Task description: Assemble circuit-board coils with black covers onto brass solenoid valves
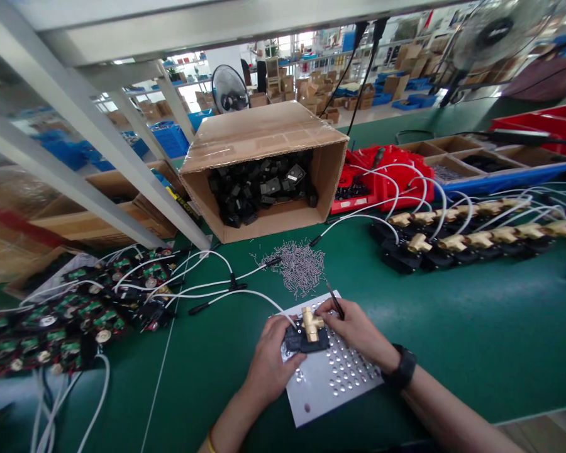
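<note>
My left hand grips a black part with a brass valve fitting on top, holding it on a perforated metal plate on the green table. A white wire runs from the part to the left. My right hand, with a black watch on the wrist, touches the brass fitting and pinches a thin dark tool that points up and away. A pile of small metal pins lies just beyond the plate.
An open cardboard box of black parts lies on its side behind the pins. Finished brass-and-black assemblies with white wires sit at right. Green-labelled wired parts crowd the left. Red trays, fans and a metal frame stand beyond.
</note>
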A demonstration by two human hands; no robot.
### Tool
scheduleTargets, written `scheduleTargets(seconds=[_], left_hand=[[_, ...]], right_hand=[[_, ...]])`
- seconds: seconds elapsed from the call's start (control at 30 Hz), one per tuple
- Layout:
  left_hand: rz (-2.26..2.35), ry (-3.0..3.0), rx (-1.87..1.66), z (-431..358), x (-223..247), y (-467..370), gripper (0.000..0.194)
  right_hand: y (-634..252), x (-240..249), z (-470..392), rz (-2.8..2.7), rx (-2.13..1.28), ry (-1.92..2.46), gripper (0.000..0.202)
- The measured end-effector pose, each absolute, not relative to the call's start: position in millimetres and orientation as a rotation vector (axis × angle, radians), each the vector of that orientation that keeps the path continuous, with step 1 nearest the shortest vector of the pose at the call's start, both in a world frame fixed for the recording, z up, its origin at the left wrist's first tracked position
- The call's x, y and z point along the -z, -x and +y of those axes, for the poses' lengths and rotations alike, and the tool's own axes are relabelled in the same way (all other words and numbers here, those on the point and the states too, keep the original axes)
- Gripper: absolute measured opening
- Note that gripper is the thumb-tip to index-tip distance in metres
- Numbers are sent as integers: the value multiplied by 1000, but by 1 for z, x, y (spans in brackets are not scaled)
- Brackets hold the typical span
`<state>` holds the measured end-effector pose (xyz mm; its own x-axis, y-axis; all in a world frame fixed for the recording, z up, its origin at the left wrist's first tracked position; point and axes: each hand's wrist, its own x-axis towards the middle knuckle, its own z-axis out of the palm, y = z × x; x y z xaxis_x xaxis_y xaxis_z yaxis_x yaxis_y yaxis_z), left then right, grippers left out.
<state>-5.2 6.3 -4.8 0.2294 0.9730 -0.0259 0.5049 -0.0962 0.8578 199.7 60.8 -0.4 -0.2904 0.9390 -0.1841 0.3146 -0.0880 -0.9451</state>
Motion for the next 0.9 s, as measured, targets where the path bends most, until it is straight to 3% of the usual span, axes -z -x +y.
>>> scheduleTargets(seconds=[0.1, 0.27, 0.5, 0.7, 0.9], left_hand=[[1283, -1682, -726, 11, 2, 21, 52], [1534, -1723, -800, 46, 7, 35, 33], [1536, -1976, -739, 99, 13, 1, 11], [1458, -1982, -773, 105, 18, -6, 12], [1549, -1631, -962, 93, 24, 1, 8]], right_hand=[[-214, 0, 73, -1683, -1309, 1456, 19], [-225, -2, 109, -1835, -776, 1894, 18], [-199, 8, 134, -1943, -683, 1951, 10], [-214, -9, 107, -1967, -803, 1700, 7], [-213, -8, 19, -1341, -1558, 1357, 26]])
